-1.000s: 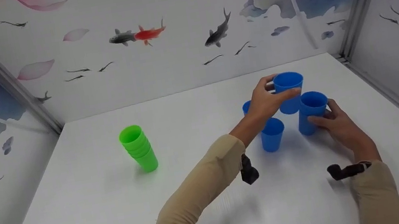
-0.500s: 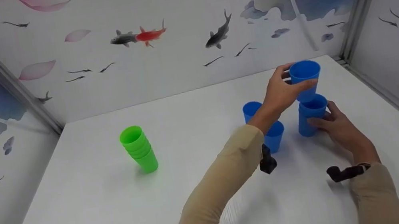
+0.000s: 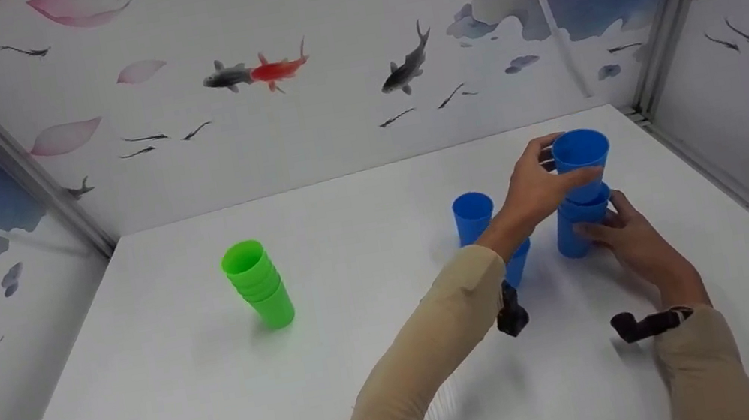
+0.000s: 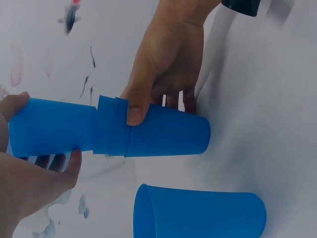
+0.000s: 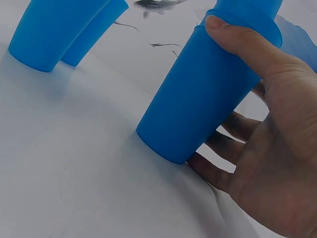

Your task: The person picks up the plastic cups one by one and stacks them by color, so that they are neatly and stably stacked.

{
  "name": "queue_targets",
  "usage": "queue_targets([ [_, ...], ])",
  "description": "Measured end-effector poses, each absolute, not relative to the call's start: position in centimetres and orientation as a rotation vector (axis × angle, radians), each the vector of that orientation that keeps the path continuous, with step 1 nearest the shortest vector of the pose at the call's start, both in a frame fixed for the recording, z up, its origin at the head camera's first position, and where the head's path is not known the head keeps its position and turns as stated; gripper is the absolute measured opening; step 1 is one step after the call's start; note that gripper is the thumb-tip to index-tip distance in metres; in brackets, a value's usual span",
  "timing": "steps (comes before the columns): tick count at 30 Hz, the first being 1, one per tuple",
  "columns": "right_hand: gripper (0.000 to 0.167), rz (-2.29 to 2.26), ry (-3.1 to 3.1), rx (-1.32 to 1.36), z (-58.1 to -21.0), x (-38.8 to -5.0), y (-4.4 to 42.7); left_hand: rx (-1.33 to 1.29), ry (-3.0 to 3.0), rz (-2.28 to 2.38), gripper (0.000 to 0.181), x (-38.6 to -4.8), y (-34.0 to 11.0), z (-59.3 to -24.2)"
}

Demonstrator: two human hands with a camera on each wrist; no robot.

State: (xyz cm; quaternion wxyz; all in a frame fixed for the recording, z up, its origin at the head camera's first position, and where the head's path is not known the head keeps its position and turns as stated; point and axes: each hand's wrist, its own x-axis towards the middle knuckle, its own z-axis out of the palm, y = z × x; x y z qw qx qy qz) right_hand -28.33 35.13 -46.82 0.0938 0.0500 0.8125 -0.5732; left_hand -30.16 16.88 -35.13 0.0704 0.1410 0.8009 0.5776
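Observation:
My left hand [image 3: 534,187] grips a blue cup [image 3: 582,154] between thumb and fingers. The bottom of this cup enters the mouth of a nested pair of blue cups [image 3: 571,238]. Around that pair curl the thumb and fingers of my right hand [image 3: 643,245], holding it upright on the table. In the left wrist view the held cup [image 4: 54,126] lines up with the stacked cups [image 4: 168,134], two rims showing close together. Another blue cup [image 3: 473,215] stands to the left, and a second loose blue cup [image 3: 520,263] is partly hidden behind my left forearm.
A leaning-looking stack of several green cups [image 3: 264,285] stands on the left part of the white table [image 3: 170,396]. Panels with painted fish enclose the table at the back [image 3: 327,111] and both sides.
My left hand has carried its blue cup rightward over the stack, then lowered it into the top cup. My right hand has stayed around the stack.

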Motion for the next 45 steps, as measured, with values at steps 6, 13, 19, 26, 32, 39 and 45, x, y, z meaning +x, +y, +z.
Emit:
queue_targets([
  [6,0.113,-1.713,2.413,0.135,-46.8,-28.4,34.9,0.475,2.356,1.774,0.066,-30.4,15.9,-35.5],
  [13,0.117,-1.698,2.421,0.165,-46.9,-28.6,35.1,0.525,2.323,1.862,0.065,-31.7,13.5,-35.1],
  [19,0.119,-1.692,2.428,0.163,-47.1,-28.6,35.4,0.599,2.338,1.872,0.062,-33.3,10.9,-35.4],
  [26,0.121,-1.69,2.419,0.169,-47.2,-28.5,35.5,0.568,2.434,1.832,0.063,-34.6,8.4,-36.8],
  [32,0.12,-1.67,2.429,0.162,-47.3,-28.3,35.5,0.487,2.466,1.845,0.065,-35.3,6.9,-38.6],
  [39,0.119,-1.652,2.427,0.167,-47.1,-28.1,35.4,0.408,2.47,1.835,0.07,-35.7,6.0,-40.6],
  [45,0.115,-1.696,2.435,0.138,-47.3,-28.5,35.4,0.361,2.48,1.823,0.072,-35.8,5.8,-42.0],
])
